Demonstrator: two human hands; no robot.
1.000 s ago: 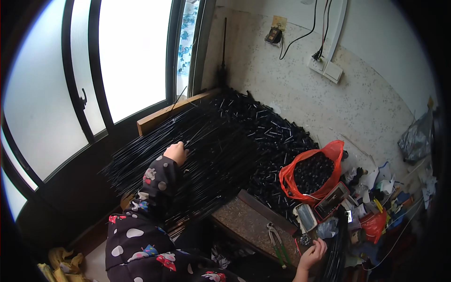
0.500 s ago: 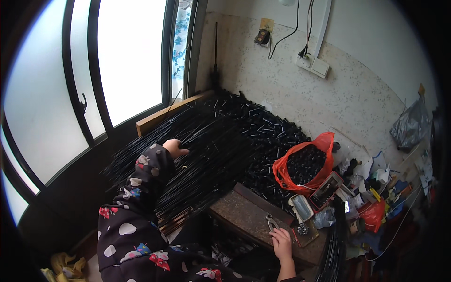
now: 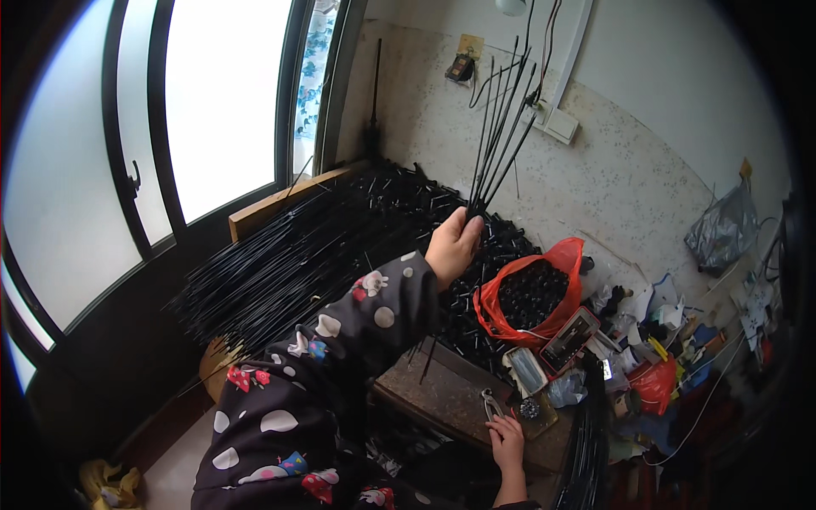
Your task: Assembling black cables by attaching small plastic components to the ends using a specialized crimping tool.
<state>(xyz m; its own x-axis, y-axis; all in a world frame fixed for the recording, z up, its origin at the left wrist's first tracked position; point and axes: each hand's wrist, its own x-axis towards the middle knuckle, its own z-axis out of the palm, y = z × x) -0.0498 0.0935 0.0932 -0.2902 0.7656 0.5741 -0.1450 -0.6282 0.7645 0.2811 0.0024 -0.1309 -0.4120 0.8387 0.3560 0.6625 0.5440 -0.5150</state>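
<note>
My left hand (image 3: pixel 455 246) is raised above the black pile, closed around a thin bundle of long black rods (image 3: pixel 501 136). Their upper ends fan out toward the wall, and a few lower ends show beneath my sleeve. At the front of the worn bench (image 3: pixel 425 387), my right hand (image 3: pixel 508 438) is closed on the handles of a pair of metal pliers (image 3: pixel 490 403), jaws pointing away from me. A small silver knobbly ball (image 3: pixel 529 409) sits beside this hand. Many more black rods (image 3: pixel 255 280) lie heaped to the left.
Short black tubular pieces (image 3: pixel 416 191) pile against the wall. A red plastic bag (image 3: pixel 489 319) holds more black pieces. Next to it are a phone (image 3: pixel 569 338) and a clear-lidded box (image 3: pixel 527 371). Clutter (image 3: pixel 671 340) covers the right side; a wooden board (image 3: pixel 293 202) edges the heap by the window.
My left hand has lifted from the rod heap and swung right and up, now carrying a bundle of black rods. My right hand has shifted slightly left with the pliers.
</note>
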